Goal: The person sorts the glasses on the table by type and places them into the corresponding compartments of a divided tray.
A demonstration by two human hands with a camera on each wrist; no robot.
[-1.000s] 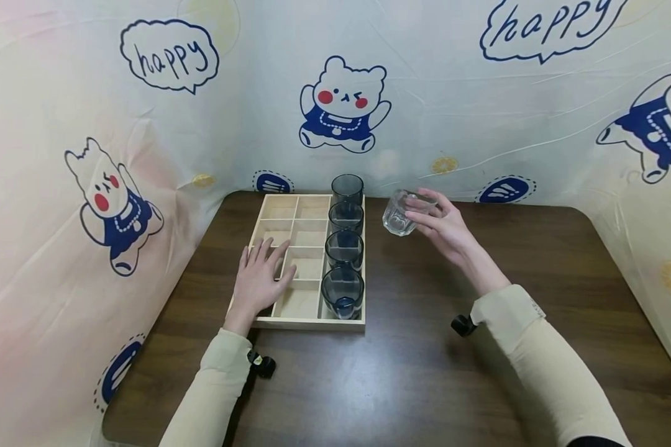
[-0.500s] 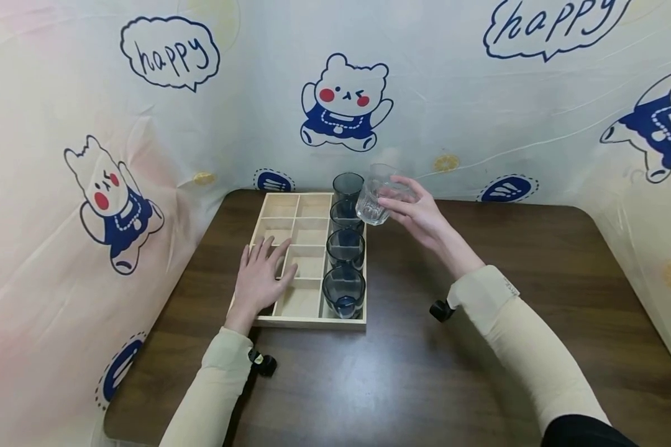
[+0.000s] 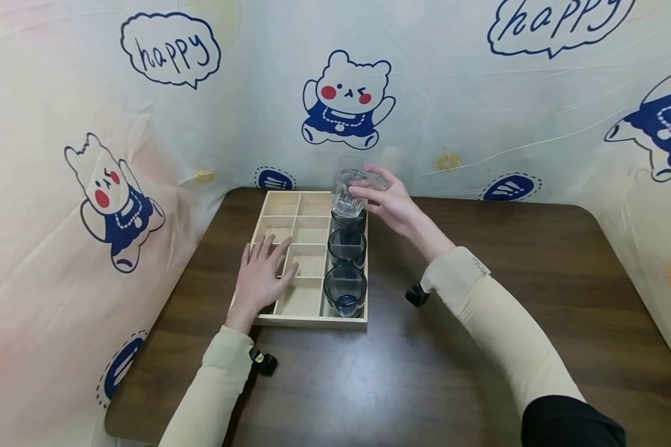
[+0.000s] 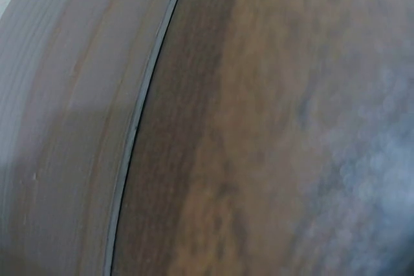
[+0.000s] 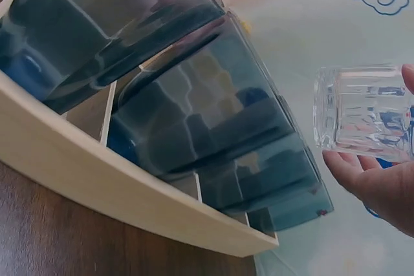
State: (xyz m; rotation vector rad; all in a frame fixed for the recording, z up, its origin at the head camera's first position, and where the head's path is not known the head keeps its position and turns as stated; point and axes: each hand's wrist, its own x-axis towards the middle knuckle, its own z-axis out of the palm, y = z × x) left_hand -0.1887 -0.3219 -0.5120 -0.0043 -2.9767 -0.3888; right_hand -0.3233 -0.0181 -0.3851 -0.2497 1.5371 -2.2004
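My right hand point(image 3: 396, 208) grips a clear faceted drinking glass point(image 3: 346, 197) from its right side, holding it above the far right end of a pale wooden divided tray point(image 3: 313, 321). Along the tray's right column stand several smoky blue-grey glasses point(image 3: 345, 290), one per compartment; the clear glass covers the farthest of them in the head view. In the right wrist view the clear glass point(image 5: 362, 111) is apart from the smoky glasses point(image 5: 207, 108). My left hand point(image 3: 258, 280) rests on the tray's left side, fingers spread, holding nothing.
The tray stands on a dark brown wooden table point(image 3: 481, 298) with rounded corners. Behind and beside it hangs a pale curtain point(image 3: 453, 93) printed with cartoon bears. The tray's middle and left compartments show bare wood where my hand does not cover them.
My right hand has carried the clear glass leftward, from right of the tray to over the far end of the right column. The left hand stays in place.
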